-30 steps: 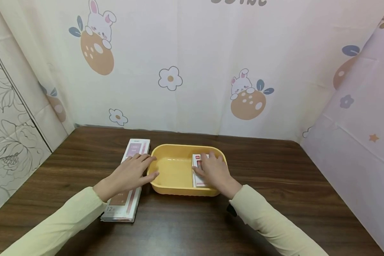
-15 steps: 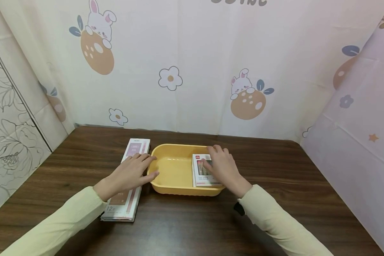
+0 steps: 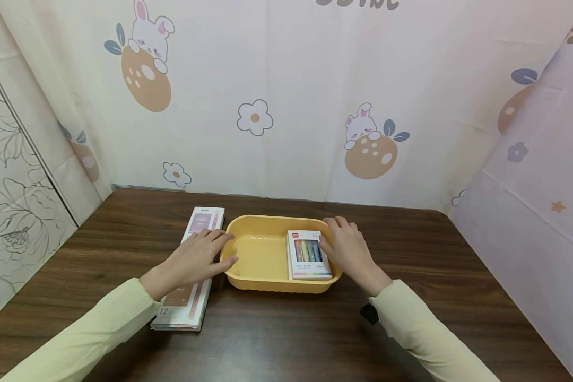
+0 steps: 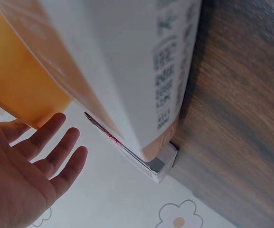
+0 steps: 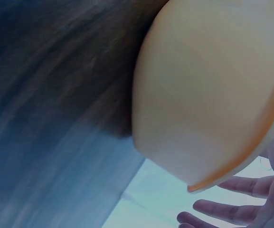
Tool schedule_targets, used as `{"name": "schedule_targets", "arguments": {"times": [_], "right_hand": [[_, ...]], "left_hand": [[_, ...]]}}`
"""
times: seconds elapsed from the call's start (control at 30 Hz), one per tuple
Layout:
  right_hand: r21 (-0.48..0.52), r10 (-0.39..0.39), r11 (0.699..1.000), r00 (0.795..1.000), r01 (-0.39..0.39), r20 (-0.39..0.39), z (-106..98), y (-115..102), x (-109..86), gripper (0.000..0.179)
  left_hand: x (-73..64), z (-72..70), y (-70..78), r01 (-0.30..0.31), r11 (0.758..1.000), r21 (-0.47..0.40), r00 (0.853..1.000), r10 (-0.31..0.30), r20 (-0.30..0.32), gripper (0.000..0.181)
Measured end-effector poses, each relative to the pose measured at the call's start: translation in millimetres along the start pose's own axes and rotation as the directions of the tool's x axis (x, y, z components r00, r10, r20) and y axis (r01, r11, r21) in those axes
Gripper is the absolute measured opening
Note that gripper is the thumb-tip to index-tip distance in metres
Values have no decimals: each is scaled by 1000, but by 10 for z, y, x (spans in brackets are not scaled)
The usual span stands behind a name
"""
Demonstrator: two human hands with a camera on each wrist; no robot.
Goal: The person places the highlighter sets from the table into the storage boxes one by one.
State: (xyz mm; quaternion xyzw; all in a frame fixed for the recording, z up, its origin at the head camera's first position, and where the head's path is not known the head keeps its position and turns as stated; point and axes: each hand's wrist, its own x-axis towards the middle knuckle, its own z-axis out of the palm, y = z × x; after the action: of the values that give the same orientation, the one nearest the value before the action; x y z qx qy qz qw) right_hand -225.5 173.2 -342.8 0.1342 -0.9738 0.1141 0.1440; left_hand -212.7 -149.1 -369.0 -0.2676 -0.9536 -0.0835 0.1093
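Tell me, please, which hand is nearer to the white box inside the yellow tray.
The right hand: it's at the right end of the yellow tray, beside the white box. The left hand is at the opposite end.

The number "12" reads on the near end of the white box. A row of dark characters along a box side in the left wrist view is too blurred to read. The crayon pack bears a red label and small print, both illegible. Large grey lettering on the curtain is cut off.
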Motion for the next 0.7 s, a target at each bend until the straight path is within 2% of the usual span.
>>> {"name": "schedule_targets", "arguments": {"times": [0.33, 0.7], "right_hand": [[44, 23, 999, 1000, -22, -9, 65, 133, -56, 40], [117, 45, 992, 998, -50, 47, 107, 200, -99, 41]], "left_hand": [[-8, -11, 9, -2, 1000, 10, 1000, 2, -4, 59], [-10, -12, 18, 7, 999, 52, 1000, -6, -19, 58]]}}
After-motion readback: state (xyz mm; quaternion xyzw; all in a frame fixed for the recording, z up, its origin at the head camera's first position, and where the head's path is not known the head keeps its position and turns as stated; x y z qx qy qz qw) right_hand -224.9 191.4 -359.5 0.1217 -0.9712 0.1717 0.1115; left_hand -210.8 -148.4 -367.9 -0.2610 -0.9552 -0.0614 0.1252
